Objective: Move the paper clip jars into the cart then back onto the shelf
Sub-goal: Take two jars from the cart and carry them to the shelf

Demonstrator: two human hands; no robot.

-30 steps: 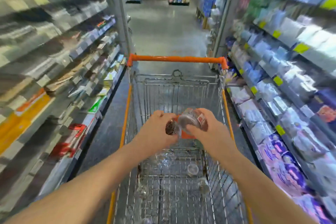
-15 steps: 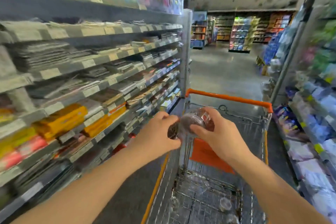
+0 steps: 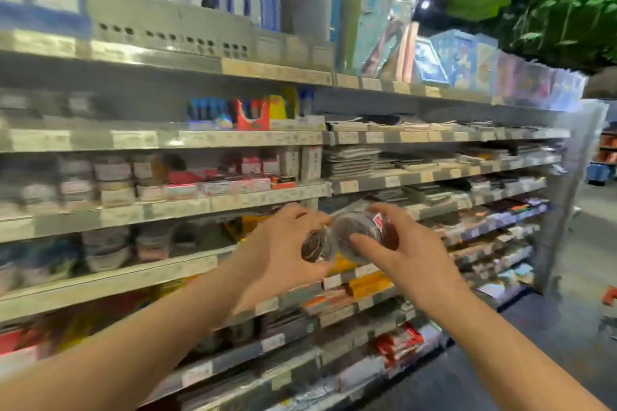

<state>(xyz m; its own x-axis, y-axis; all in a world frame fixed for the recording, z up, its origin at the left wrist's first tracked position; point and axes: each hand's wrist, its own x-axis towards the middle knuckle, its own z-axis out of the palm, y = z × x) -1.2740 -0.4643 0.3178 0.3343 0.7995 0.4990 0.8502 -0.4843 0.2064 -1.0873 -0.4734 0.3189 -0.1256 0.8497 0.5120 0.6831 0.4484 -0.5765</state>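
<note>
Each hand holds a clear round paper clip jar in front of the shelving. My left hand grips a small jar filled with dark clips. My right hand grips a larger jar with a red and white label, its thumb across the jar's front. The two jars touch each other at chest height, just below a shelf edge. Similar stacked round jars stand on that shelf to the left. The cart is out of view.
Stationery shelves fill the left and centre: folders on top, pens and red boxes, stacks of notebooks to the right. The shelving ends at a post, with aisle floor beyond at the lower right.
The view has swung left and up from the cart to the shelves. Both hands kept their jars and rose with them toward the shelf front. The cart has left the frame.
</note>
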